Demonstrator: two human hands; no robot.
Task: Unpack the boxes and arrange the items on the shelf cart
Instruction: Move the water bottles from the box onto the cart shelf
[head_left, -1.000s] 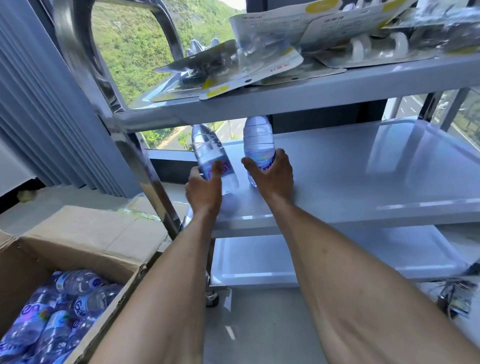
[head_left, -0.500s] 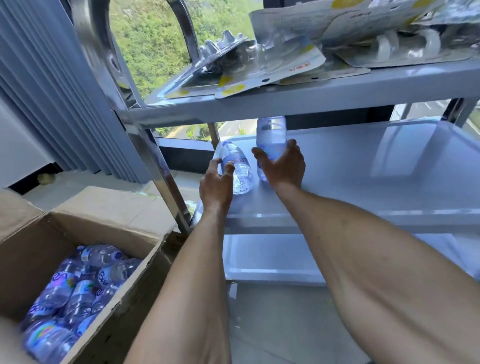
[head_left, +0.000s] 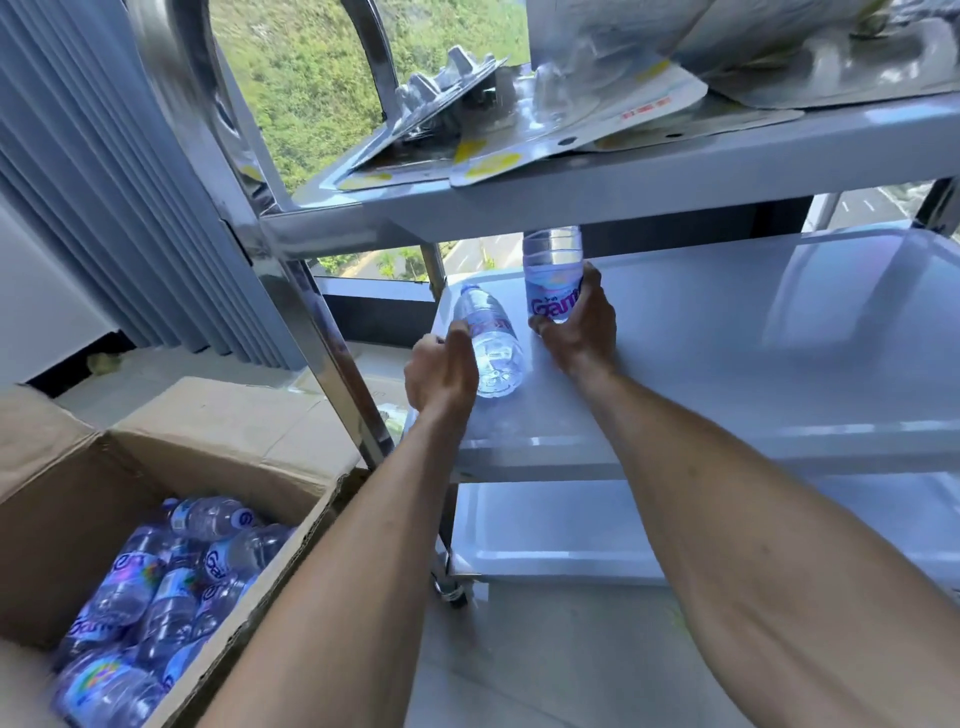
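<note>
Two clear water bottles with purple labels are on the middle shelf (head_left: 727, 364) of the metal shelf cart. My right hand (head_left: 576, 332) grips the upright bottle (head_left: 551, 270) near the shelf's back left corner. My left hand (head_left: 441, 371) holds the other bottle (head_left: 491, 343), which leans steeply with its cap pointing away and to the left. An open cardboard box (head_left: 72, 499) at the lower left holds several more of the same bottles (head_left: 156, 587), lying on their sides.
The top shelf (head_left: 675, 182) carries a pile of blister packs (head_left: 519, 104). The bottom shelf (head_left: 571, 530) sits low, with a caster (head_left: 454, 592) at its corner. The cart's chrome post (head_left: 322, 332) stands between box and shelves. Grey pleated blinds (head_left: 104, 182) and a window lie behind.
Both hands pushed their bottles further back on the middle shelf. The left bottle has tipped over from near upright to a steep lean. The right bottle stays upright.
</note>
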